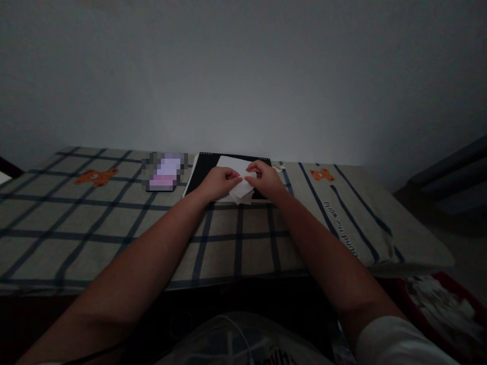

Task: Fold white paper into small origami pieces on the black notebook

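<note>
The left hand [219,182] and the right hand [267,178] are both gripping the folded white paper [233,165] in a pinch; this paper is covering part of a black notebook [198,171] lying on the checked tablecloth [224,248].

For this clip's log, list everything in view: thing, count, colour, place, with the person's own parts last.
wall: one, grey, background
checked cloth: one, pale with dark lines, across the middle
bear prints: two, orange, cloth's left and right
lettering: one line, dark, cloth's right
black pad: one, black, on the cloth, centre
phone: one, lilac and pink screen, left of the pad
scrap: one, pale, pad's right edge; unclear what
paper: sheet count unclear, white, over the pad
red item: one, red with pale patch, lower right; too dim to name
left hand: one, pinching the paper
right hand: one, pinching the paper
sleeve: one, pale, lower right
</note>
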{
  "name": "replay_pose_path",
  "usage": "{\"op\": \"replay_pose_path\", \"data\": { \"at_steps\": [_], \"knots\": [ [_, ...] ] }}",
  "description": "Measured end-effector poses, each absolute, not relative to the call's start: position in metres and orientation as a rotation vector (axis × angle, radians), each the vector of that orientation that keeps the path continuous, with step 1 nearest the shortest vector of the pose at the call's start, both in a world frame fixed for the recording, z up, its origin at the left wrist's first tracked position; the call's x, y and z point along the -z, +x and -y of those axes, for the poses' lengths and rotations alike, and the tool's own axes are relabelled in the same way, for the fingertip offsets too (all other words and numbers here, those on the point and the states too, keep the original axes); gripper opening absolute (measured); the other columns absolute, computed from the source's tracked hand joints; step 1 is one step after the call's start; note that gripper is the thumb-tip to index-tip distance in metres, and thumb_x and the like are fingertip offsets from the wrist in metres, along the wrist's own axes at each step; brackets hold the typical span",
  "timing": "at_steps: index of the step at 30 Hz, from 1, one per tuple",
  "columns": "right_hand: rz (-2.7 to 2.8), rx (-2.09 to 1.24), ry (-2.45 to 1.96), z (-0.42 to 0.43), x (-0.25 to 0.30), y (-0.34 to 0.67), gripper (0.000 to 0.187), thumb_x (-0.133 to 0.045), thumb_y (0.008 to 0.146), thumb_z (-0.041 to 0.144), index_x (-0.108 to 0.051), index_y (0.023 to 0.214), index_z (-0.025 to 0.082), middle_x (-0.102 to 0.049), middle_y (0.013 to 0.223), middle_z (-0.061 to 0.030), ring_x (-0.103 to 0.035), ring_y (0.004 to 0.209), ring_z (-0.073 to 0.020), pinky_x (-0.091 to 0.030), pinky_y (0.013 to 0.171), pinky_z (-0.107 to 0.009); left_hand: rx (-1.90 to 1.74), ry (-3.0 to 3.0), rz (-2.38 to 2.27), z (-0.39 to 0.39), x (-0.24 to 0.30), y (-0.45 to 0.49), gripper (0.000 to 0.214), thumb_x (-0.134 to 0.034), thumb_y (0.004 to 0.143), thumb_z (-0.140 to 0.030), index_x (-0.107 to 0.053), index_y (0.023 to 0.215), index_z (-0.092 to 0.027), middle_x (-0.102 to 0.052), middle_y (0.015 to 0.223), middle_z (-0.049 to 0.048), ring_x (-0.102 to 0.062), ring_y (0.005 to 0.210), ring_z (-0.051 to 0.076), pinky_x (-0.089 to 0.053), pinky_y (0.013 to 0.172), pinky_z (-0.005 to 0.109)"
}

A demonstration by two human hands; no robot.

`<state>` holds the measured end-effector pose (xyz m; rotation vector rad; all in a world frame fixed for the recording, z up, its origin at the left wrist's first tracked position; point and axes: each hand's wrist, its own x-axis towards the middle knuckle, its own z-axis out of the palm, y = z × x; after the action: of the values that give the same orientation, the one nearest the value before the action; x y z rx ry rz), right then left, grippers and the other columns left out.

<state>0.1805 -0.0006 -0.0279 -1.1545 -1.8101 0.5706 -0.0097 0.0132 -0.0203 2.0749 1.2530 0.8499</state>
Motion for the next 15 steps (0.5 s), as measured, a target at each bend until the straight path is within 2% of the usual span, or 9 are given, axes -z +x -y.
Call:
{"op": "replay_pose_path", "data": {
  "at_steps": [8, 15],
  "knots": [
    [1.793, -0.740, -1.197, 0.0064, 0.0283, 0.1742, 0.031, -0.063, 0.069, 0.029, -0.056, 0.098, 0.020, -0.060, 0.079, 0.0008, -0.057, 0.068, -0.0148, -0.042, 0.059, -0.026, -0.843, 2.162, -1.242, -0.0080, 0.0190, -0.0063, 0.028, -0.058, 0.082, -0.037, -0.075, 0.083, -0.014, -0.070, 0.073, 0.0050, -0.059, 0.066, 0.016, -0.039, 0.058, 0.027],
    [1.816, -0.649, -1.254, 0.0042, 0.0306, 0.1730, 0.032, -0.057, 0.065, 0.021, -0.057, 0.097, 0.019, -0.052, 0.069, 0.0042, -0.047, 0.058, -0.0127, -0.033, 0.053, -0.025, -0.814, 2.243, -1.242, -0.0089, 0.0163, -0.0068, 0.028, -0.057, 0.082, -0.036, -0.075, 0.079, -0.015, -0.067, 0.066, 0.0024, -0.054, 0.060, 0.015, -0.037, 0.058, 0.027]
  ]
}}
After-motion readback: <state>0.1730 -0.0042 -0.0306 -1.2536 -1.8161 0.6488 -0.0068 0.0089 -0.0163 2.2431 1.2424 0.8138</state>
